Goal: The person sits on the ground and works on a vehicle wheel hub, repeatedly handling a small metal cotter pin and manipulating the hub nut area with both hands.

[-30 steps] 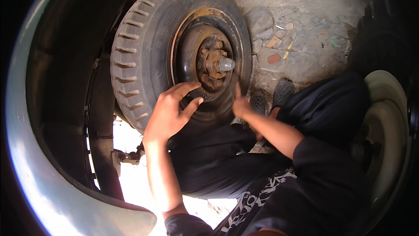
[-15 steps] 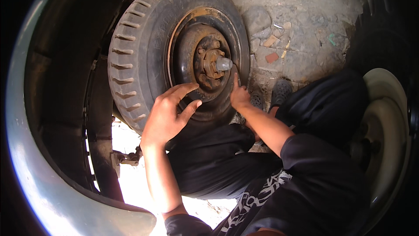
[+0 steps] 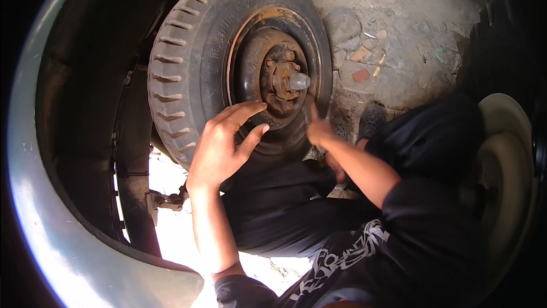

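Observation:
A dark tyre [image 3: 181,60] with a worn, ribbed tread stands upright on a rusty wheel rim [image 3: 248,52]. At its centre is a rusty hub [image 3: 285,80] with bolts and a grey end cap [image 3: 299,81]. My left hand [image 3: 216,147] is open in front of the rim's lower part, thumb and curved fingers apart, with nothing between them. Whether its fingertips touch the rim I cannot tell. My right hand [image 3: 320,131], partly blurred, is by the tyre's lower right edge with its index finger stretched upward toward the hub. Nothing shows in it.
A pale, curved fender [image 3: 28,154] arches round the left side above a dark wheel well. Broken bits, including a reddish piece [image 3: 360,76], lie on the cracked concrete floor [image 3: 399,6]. At right stands another wheel with a cream rim [image 3: 510,154]. My legs fold close below the tyre.
The view has shifted slightly, so the wheel sits a little further right. My right hand has blurred with motion, its index finger still stretched out. My left hand keeps nearly the same pose.

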Available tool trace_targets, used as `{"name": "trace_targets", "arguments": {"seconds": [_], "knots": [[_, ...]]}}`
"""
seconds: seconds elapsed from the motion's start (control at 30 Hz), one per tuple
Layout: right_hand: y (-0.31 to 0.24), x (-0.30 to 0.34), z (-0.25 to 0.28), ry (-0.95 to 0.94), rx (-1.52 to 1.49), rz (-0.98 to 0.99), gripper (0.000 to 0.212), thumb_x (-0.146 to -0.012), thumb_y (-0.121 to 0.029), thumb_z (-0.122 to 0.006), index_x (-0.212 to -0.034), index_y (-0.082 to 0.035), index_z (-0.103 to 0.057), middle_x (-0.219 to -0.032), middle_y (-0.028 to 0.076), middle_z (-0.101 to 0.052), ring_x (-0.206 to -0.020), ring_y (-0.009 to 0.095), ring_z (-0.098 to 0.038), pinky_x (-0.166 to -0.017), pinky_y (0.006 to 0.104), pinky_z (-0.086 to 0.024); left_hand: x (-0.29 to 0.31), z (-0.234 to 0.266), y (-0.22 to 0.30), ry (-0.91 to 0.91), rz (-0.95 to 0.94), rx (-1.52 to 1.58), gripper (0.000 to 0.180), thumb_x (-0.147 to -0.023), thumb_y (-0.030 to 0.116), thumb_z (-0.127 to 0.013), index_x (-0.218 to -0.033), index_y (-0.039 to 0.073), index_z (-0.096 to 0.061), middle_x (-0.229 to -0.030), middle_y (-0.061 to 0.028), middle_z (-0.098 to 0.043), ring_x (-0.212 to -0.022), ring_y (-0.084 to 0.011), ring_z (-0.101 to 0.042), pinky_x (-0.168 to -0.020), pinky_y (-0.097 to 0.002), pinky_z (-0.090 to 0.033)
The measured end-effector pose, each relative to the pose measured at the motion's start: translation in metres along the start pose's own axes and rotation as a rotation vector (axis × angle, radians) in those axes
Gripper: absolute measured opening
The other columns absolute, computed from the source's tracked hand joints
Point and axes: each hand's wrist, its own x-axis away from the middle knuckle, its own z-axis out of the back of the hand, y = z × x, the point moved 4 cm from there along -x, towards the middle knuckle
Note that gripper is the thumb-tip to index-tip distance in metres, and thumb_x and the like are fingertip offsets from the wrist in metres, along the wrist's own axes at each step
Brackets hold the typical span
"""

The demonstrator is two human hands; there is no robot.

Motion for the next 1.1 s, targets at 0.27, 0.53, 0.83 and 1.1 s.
{"name": "trace_targets", "arguments": {"seconds": [0.27,0.53,0.83,1.1], "knots": [[-0.006,0.078,-0.035,-0.367,-0.382,0.055,0.093,-0.116,-0.024,-0.056,-0.181,-0.021,0.01,-0.131,0.035,-0.074,-0.072,0.034,-0.077,-0.056,0.0451,-0.06,-0.004,-0.002,0.001,-0.019,-0.009,0.026,0.037,-0.098,0.012,-0.084,-0.132,-0.001,-0.078,-0.132,-0.022,-0.079,-0.128,-0.0387,-0.076,-0.109,-0.0444,-0.058],[0.036,-0.015,-0.013,0.118,0.14,0.071,0.1,-0.107,-0.012,-0.055,-0.18,-0.015,0.014,-0.125,0.04,-0.074,-0.096,0.05,-0.08,-0.088,0.0574,-0.064,-0.007,0.0,0.003,-0.002,-0.036,-0.011,0.037,-0.098,0.014,-0.084,-0.132,-0.001,-0.078,-0.131,-0.0222,-0.079,-0.125,-0.0406,-0.076,-0.109,-0.0457,-0.058],[0.005,0.076,-0.024,-0.359,-0.47,0.065,0.092,-0.112,-0.032,-0.063,-0.18,-0.019,-0.002,-0.108,0.02,-0.072,-0.08,0.03,-0.075,-0.06,0.0465,-0.063,0.002,0.007,-0.012,0.046,-0.008,0.014,0.034,-0.098,0.012,-0.083,-0.13,0.0,-0.078,-0.13,-0.0203,-0.08,-0.125,-0.0383,-0.076,-0.108,-0.0441,-0.058],[0.002,0.075,0.029,0.089,0.409,0.319,0.075,-0.11,-0.028,-0.054,-0.167,0.016,-0.034,-0.112,0.041,-0.075,-0.109,0.052,-0.076,-0.1,0.0537,-0.06,-0.003,0.027,-0.028,0.367,-0.123,0.032,0.023,-0.097,0.009,-0.08,-0.12,0.004,-0.083,-0.133,-0.0153,-0.08,-0.124,-0.0351,-0.077,-0.107,-0.0431,-0.059]]}}
